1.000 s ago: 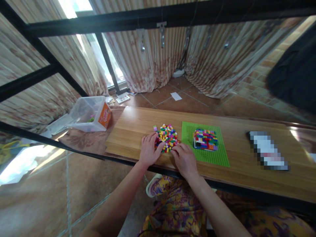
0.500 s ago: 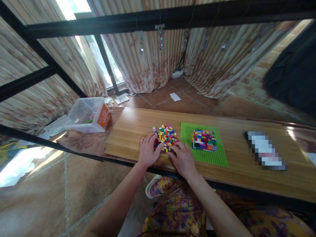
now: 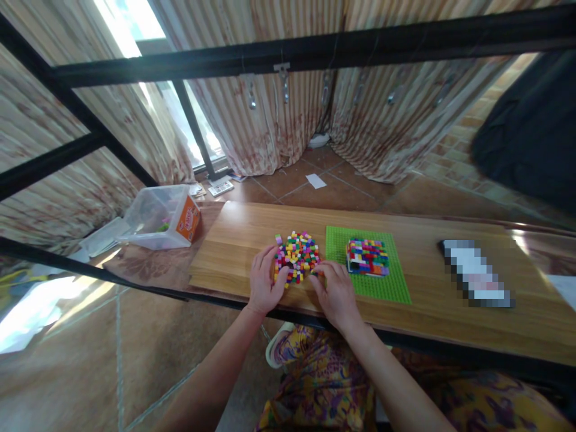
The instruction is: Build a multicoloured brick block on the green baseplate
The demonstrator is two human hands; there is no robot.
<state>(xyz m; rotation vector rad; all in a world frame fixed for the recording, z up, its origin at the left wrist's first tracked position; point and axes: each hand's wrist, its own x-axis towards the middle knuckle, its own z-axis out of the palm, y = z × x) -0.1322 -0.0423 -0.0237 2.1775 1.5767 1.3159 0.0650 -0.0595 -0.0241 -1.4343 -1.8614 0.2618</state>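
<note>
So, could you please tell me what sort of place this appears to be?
Probably a room in a home: patterned floor-length curtains hang beside a window, and a pile of toy building bricks lies on a wooden tabletop.

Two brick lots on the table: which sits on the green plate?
The built block, stacked into one piece on the green plate. The other is a loose pile directly on the table, by the left hand.

Plastic bricks [image 3: 299, 252] — glossy wooden tabletop [image 3: 243, 240]
</note>
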